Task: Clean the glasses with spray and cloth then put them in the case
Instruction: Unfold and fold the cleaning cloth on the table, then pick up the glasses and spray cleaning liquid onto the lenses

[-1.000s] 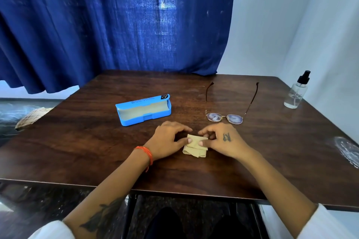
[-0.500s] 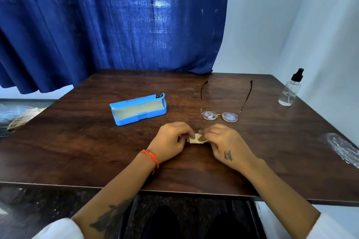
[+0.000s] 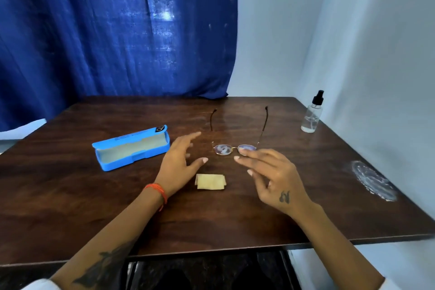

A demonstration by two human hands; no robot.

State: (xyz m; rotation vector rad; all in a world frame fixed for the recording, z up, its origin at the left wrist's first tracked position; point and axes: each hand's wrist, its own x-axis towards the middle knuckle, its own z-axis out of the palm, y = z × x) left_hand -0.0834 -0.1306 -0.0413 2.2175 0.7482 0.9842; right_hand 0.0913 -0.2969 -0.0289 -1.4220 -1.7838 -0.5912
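Observation:
Thin-framed glasses (image 3: 233,148) lie on the dark wooden table (image 3: 117,207) with their arms unfolded and pointing away from me. A small folded yellow cloth (image 3: 210,181) rests flat in front of them, between my hands. My left hand (image 3: 181,162) hovers open just left of the glasses, fingers spread. My right hand (image 3: 270,176) is open too, its fingertips close to the right lens. An open blue glasses case (image 3: 131,147) sits to the left. A clear spray bottle (image 3: 312,114) with a black nozzle stands at the far right.
A blue curtain (image 3: 106,30) hangs behind the table and a white wall (image 3: 364,54) runs along the right side. A whitish smudge (image 3: 374,180) marks the table near its right edge. The table's front edge is close to my body.
Both hands have let go of the cloth, which now lies folded on the table. They have lifted and moved forward toward the glasses with fingers spread.

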